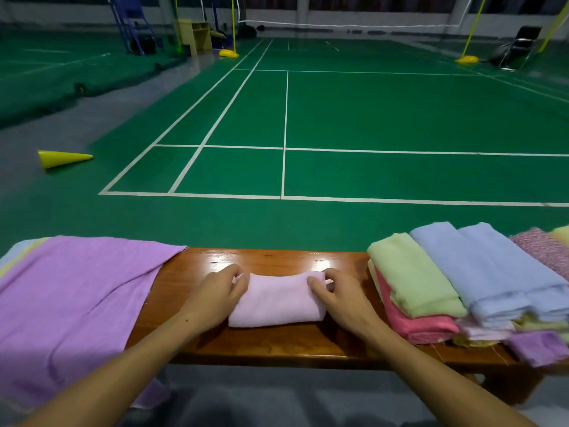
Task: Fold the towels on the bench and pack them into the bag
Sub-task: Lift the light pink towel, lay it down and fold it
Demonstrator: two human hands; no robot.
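- Pink towel (277, 300) sits mid counter (277, 343), already a small thick packet, long side across.
- Left hand (215, 298) grips its left end, fingers curled over the top edge, thumb side tucked at the fold; right hand (338, 298) mirrors it on the right end. Both pinch cloth, neither is flat.
- Grip at both ends likely squares the layers so the packet won't spring open, or readies a lift.
- Folded stack (462, 291) lies just right of the right hand: green, blue, red and purple pieces, within easy reach for adding this one.
- Purple towel (70, 303) spreads unfolded over the counter's left end, hanging off the near edge; probably next to fold.
- No bag visible, so packing looks some way off.
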